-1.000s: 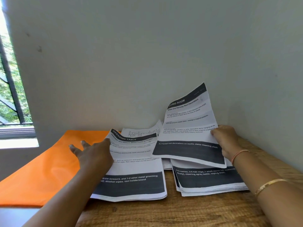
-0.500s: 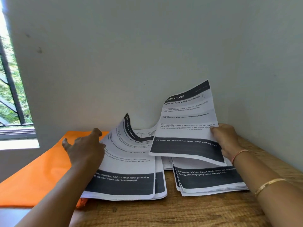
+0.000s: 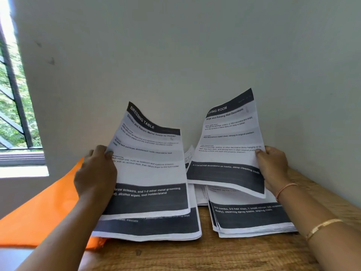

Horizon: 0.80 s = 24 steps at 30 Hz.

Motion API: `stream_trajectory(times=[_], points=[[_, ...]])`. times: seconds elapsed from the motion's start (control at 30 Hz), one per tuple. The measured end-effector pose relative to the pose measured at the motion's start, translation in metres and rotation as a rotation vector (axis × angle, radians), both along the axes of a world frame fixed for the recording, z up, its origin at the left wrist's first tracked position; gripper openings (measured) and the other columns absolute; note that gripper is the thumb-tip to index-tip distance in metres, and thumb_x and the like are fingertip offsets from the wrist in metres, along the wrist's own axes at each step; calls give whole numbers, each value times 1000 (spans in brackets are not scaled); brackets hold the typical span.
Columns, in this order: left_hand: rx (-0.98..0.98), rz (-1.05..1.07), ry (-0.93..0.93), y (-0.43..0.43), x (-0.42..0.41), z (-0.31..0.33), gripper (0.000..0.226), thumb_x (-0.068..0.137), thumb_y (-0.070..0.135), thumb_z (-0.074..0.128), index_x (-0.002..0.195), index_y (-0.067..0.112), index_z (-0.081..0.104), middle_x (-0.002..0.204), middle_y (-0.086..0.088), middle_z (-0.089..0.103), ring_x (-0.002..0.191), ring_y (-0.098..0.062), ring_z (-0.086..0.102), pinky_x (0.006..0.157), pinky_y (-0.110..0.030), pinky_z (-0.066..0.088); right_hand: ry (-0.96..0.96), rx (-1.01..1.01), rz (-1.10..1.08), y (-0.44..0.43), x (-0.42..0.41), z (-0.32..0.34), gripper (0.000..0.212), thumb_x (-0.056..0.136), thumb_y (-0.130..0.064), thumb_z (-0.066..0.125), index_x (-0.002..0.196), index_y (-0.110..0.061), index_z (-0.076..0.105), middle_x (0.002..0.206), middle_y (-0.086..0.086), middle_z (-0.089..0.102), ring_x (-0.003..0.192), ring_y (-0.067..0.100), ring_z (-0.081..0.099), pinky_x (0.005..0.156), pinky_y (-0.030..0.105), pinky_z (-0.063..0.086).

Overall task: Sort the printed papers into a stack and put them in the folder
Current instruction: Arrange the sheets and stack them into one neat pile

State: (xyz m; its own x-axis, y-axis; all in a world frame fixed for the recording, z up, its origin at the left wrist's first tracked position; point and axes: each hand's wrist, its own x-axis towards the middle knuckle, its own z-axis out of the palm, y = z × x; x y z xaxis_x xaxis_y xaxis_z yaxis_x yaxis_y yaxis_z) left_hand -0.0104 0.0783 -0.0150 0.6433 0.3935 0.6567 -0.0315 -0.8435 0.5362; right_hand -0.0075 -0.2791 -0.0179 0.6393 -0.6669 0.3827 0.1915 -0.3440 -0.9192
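Two piles of printed papers lie on the wooden table: a left pile (image 3: 156, 229) and a right pile (image 3: 252, 220). My left hand (image 3: 95, 173) grips the left edge of a "Dressing Table" sheet (image 3: 150, 165), lifted and tilted above the left pile. A "Living Room" sheet (image 3: 228, 141) is raised over the right pile, pinched at its right edge by my right hand (image 3: 273, 167). The orange folder (image 3: 39, 208) lies flat to the left, partly under the left pile and my left arm.
The wooden table (image 3: 195, 255) meets a white wall just behind the papers and a side wall on the right. A barred window (image 3: 13, 106) is at the far left. More loose sheets (image 3: 190, 155) peek out between the two raised pages.
My left hand took hold of the top sheet of the left pile and lifted it up. My right hand kept the Living Room sheet raised, lifting it a little more.
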Motion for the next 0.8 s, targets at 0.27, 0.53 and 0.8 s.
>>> stream_trajectory(times=[0.27,0.53,0.8], points=[[-97,-95,3,-10,-3,1,23,98,22,41,105,5,54,105,-21,57,94,-42,52,72,-38,34,12,274,321,18,-3,4,16,94,-1,52,103,-6,64,100,8,67,83,22,63,76,27,54],[-317,-260,124,-24,-2,-3,22,98,24,44,104,6,54,107,-18,61,99,-35,53,71,-33,32,161,291,693,52,-10,-1,15,92,0,54,97,-2,67,100,17,70,83,26,68,84,38,55],[-534,-373,161,-37,1,-9,25,96,21,50,117,9,51,108,-9,64,94,-27,57,71,-30,37,232,268,808,67,-18,-4,21,87,-4,61,105,2,69,96,19,72,87,35,70,82,45,56]])
